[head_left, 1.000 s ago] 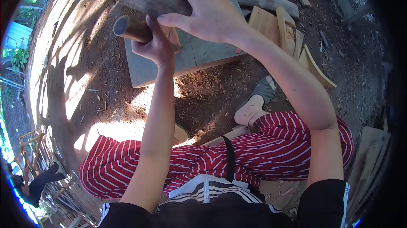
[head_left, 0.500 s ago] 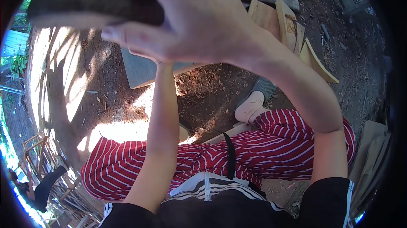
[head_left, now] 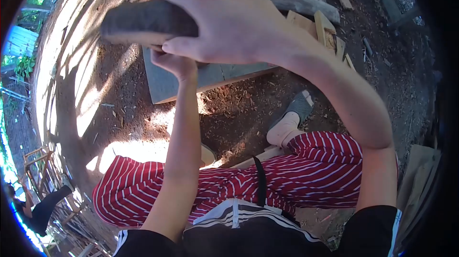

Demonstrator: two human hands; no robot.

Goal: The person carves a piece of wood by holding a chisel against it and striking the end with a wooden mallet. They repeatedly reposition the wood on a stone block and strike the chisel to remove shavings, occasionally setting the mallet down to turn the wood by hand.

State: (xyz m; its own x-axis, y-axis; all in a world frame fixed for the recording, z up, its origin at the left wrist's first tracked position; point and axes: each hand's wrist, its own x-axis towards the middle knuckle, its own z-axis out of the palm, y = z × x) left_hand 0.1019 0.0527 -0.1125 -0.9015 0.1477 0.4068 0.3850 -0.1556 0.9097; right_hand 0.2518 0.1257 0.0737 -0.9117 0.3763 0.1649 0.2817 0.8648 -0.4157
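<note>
A thick, dark brown piece [head_left: 143, 20], perhaps wood, with a paler lower edge, is held up in front of me. My right hand [head_left: 234, 25] reaches across from the right and grips its right end, thumb below and fingers over the top. Just beneath, my left hand [head_left: 177, 64] is curled against the underside of the same piece; most of its fingers are hidden. Below both hands lies a grey board or block [head_left: 165, 82] with a pale front edge, partly covered by my hands.
Wood offcuts [head_left: 306, 22] and a long grey log [head_left: 303, 4] lie at the upper right. My striped legs [head_left: 229, 180] are spread below, one sandalled foot [head_left: 287, 123] on the dirt. Boards [head_left: 418, 175] lean at right. Another person [head_left: 40, 211] is at far left.
The dark piece and both hands have shifted away from the camera and look smaller. The piece moved rightward in view. More of the left hand and the grey board shows.
</note>
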